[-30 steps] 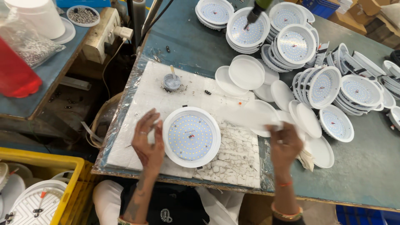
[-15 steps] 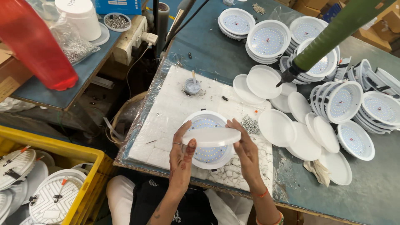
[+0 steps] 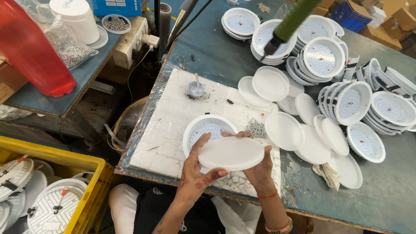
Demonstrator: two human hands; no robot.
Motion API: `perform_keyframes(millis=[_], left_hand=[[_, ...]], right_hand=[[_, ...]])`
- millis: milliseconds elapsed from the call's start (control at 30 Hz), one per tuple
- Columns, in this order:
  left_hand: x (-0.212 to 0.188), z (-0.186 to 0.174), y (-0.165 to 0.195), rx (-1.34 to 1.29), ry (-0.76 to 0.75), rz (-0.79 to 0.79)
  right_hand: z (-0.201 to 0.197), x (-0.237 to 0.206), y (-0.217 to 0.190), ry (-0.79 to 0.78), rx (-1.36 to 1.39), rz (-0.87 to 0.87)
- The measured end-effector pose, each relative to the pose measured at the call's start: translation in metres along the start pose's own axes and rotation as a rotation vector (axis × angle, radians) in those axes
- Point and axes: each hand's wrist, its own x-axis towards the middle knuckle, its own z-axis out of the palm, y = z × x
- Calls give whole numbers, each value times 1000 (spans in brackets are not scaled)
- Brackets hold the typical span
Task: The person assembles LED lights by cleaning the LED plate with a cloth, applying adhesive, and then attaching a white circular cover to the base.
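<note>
A round white lamp housing with an LED board lies face up on the white foam pad. Just above its near side, both hands hold a flat white diffuser disc. My left hand grips the disc's left edge, thumb on top. My right hand cups its right edge from below. A small heap of screws lies on the pad beside the housing.
Loose white discs and stacks of LED housings cover the blue-green table to the right. A green-handled screwdriver hangs overhead. A small pot stands on the pad. A yellow crate with finished lamps sits lower left; a red container stands left.
My right hand fetched a diffuser disc from the pile at right and brought it over the housing; both hands now hold it. The camera view has shifted left.
</note>
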Motion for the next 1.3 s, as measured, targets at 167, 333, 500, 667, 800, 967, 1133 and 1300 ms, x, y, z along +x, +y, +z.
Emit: perform_keyframes(millis=[167,333,500,667,800,967,1133,1300], left_hand=[[1,-2,-2,230,95,-32],[8,-17,-7,505,58,254],[30,-39,-17,651,-2,234],[42,-56,-28,781,-77,223],[44,-63,-31,889,-165,233],[48,-68,-27,1111,-277,206],[49,-68,-30,1211,-344,183],[49,-66,-33,1296,-317,332]], right_hand=[[-1,0,-9,309,-480,99],[-8,-7,-16,177,-749,-6],[-28,4,-8,156,-922,3],[-50,11,7,149,-1040,-2],[-59,10,9,136,-1246,11],[-58,9,6,28,-1334,-47],[-50,10,3,21,-1408,26],[-45,9,-3,-10,-1449,68]])
